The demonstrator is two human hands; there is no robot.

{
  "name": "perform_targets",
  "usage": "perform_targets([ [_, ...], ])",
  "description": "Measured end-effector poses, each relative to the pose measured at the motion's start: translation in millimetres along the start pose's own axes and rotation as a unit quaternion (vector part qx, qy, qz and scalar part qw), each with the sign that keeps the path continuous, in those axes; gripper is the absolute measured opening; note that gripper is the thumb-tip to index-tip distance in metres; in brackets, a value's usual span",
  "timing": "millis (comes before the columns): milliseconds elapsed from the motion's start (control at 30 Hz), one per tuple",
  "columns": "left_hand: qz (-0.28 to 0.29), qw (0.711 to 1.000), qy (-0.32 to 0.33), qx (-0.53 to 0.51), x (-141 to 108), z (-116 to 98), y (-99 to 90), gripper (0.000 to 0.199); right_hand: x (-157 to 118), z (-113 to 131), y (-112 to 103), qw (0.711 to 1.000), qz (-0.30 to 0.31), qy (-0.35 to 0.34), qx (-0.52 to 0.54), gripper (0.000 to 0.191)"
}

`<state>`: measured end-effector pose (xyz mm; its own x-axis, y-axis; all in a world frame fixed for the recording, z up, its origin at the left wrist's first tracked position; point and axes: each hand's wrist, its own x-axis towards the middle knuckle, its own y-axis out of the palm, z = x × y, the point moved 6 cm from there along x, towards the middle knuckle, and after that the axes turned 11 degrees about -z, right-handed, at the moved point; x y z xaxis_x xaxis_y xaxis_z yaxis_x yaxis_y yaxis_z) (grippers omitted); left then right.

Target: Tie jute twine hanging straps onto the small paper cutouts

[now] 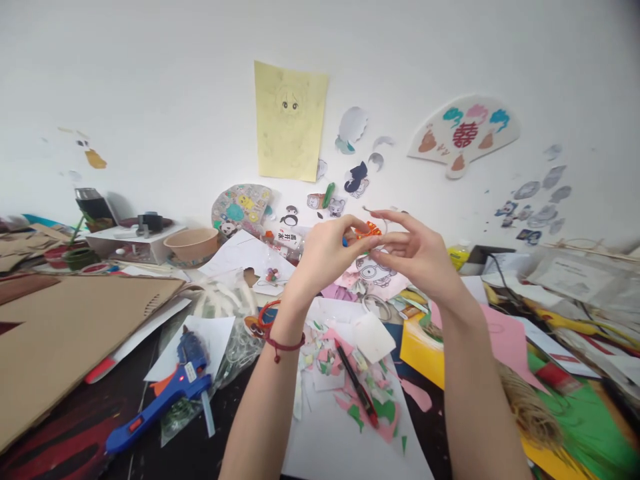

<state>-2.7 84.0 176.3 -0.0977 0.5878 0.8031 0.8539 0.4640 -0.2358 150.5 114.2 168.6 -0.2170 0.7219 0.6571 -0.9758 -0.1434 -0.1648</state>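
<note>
Both hands are raised over the middle of the table, fingertips meeting. My left hand (327,250), with a dark red cord bracelet (287,345) on its wrist, pinches a small orange piece with pale dots (370,230). A bit of blue shows by its fingers. My right hand (417,250) has its fingers bent together at the same piece, its index finger reaching above it beside a thin pale cord (367,211). The fingers hide most of the piece. Below lies white paper (320,433) with pink and green scraps and a black and red pen (356,383).
A blue glue gun (170,400) lies at the left on white paper, near a large cardboard sheet (90,333). Behind stands a peach-coloured bowl (193,245). Twine (530,407), coloured paper and green strands crowd the right. Drawings and a paper fan (465,133) hang on the wall.
</note>
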Motion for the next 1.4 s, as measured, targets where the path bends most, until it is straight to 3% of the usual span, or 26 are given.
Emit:
perform_targets([
  [167, 0.031, 0.999, 0.036, -0.019, -0.2, -6.0, -0.4, 0.024, -2.4, 1.1, 6.8, 1.000, 0.008, 0.008, 0.024, 0.074],
  [300, 0.012, 0.998, 0.055, -0.022, -0.3, -12.7, -4.9, 0.013, -1.8, 0.3, 6.9, 1.000, 0.003, 0.008, 0.017, 0.075],
  [433, -0.029, 0.997, 0.026, -0.060, 0.6, -10.0, -10.5, 0.014, -0.7, 1.1, 3.7, 1.000, -0.006, 0.014, 0.022, 0.072],
  [633, -0.016, 0.985, -0.003, -0.172, 1.3, -5.1, -10.1, 0.016, -1.5, 2.2, 0.4, 0.999, 0.007, 0.028, 0.039, 0.085],
  [700, -0.027, 0.980, -0.004, -0.198, 1.9, -6.4, -10.8, 0.015, -1.7, 0.0, 0.5, 0.999, 0.015, 0.029, 0.035, 0.080],
  [867, -0.061, 0.968, -0.002, -0.242, 2.8, -8.9, -12.0, 0.013, -0.6, -4.6, -3.6, 1.000, -0.012, 0.013, -0.012, 0.039],
  [1200, -0.073, 0.978, 0.002, -0.194, 1.3, -13.1, -11.2, 0.009, -1.1, 5.1, -5.8, 0.979, -0.037, -0.076, -0.184, 0.028],
  [1400, -0.087, 0.983, 0.008, -0.163, 2.7, -8.6, -15.0, 0.007, -0.4, 1.9, -5.2, 0.975, -0.030, -0.082, -0.203, 0.024],
])
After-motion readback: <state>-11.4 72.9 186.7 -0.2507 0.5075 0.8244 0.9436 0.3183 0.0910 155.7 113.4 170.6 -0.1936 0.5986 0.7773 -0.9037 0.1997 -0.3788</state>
